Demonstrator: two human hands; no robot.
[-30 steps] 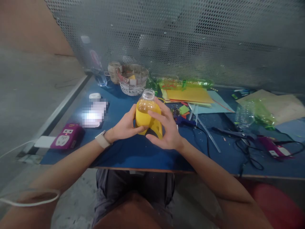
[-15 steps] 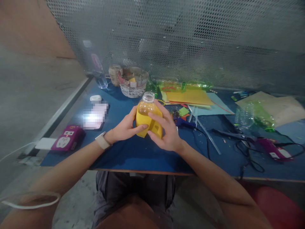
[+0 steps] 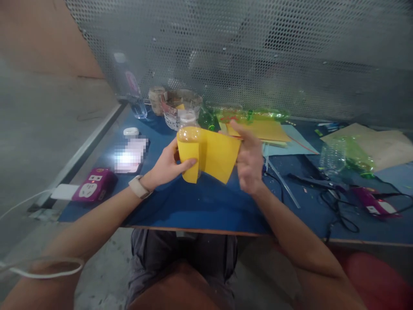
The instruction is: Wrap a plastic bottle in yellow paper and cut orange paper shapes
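My left hand is closed around a clear plastic bottle, its thumb pressing a yellow paper sheet against the bottle's front. The paper is partly wrapped round the bottle, and its loose end sticks out to the right. Beside that loose end is my right hand, blurred by motion, with one finger stretched up and to the left. Whether it touches the paper's edge I cannot tell. The bottle's back is hidden by paper and hand.
A woven basket, a tall bottle and green bottles line the mesh panel. Left lie a phone and a purple power socket. Paper sheets, scissors, a clear strip and black cables lie right.
The yellow paper was wrapped round the bottle under both hands; now its right end has swung out. My right hand has moved right, off the bottle. The bottle has shifted slightly left.
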